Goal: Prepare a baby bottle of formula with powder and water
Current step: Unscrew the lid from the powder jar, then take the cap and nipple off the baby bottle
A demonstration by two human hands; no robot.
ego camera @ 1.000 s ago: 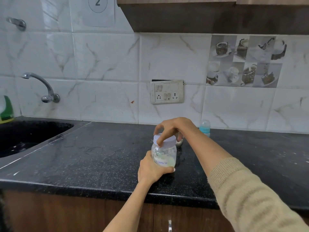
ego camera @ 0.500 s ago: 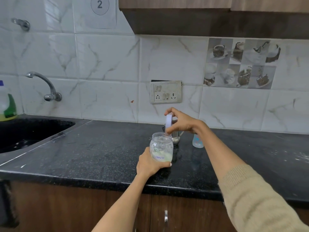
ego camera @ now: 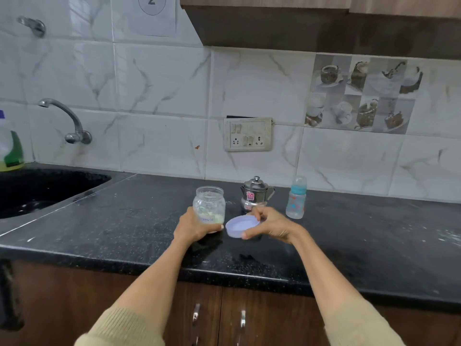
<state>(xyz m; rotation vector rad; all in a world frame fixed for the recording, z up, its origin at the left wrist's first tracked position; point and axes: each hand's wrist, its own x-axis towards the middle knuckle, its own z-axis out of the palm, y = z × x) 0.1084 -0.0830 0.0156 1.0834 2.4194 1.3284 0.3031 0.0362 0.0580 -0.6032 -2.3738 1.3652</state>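
A black speckled counter point(ego camera: 124, 221) is seen beneath a pale lilac lid point(ego camera: 240, 226), a clear jar point(ego camera: 209, 203), a steel pot point(ego camera: 254, 193) and a blue-capped bottle point(ego camera: 296, 198).

A home kitchen: a black granite countertop point(ego camera: 124, 228) with an inset sink point(ego camera: 37, 191), a wall tap point(ego camera: 67, 121), marble-look wall tiles point(ego camera: 162, 83), a switch-and-socket plate point(ego camera: 248, 134) and wooden cabinet doors point(ego camera: 262, 320) below.

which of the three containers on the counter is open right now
The clear powder jar, gripped by the left hand; its lid is off, in the right hand. The steel pot and baby bottle are both capped.
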